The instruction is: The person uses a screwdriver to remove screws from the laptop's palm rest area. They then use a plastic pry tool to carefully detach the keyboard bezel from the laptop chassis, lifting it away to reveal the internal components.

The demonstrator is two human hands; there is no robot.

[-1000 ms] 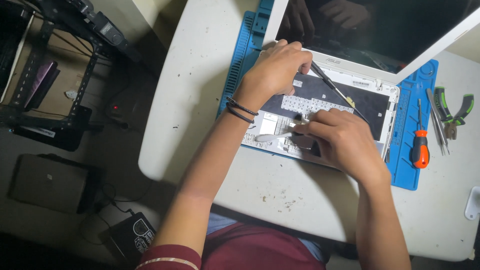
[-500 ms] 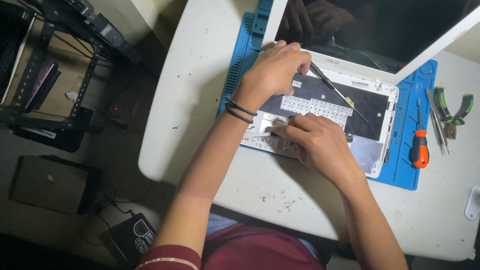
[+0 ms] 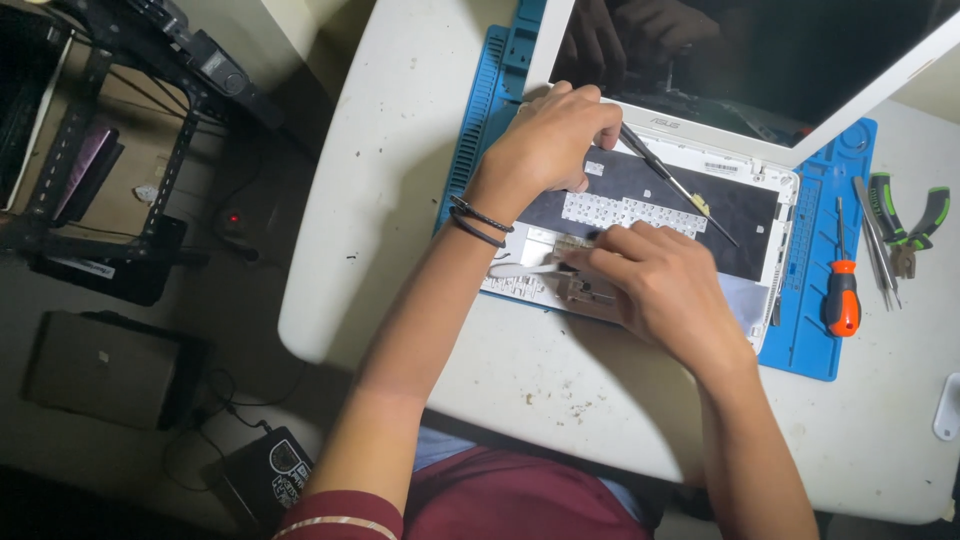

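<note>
Laptop (image 3: 700,200), white and open, lies on a blue mat (image 3: 810,330) on the tabletop (image 3: 400,150). Left hand (image 3: 555,140), at 11 o'clock of the keyboard bay, pinches a thin screwdriver (image 3: 675,183); right hand (image 3: 655,285), at 6 o'clock, has its grip pressed together on a small key piece (image 3: 572,243). An orange screwdriver (image 3: 843,295) lies at 3 o'clock.
</note>
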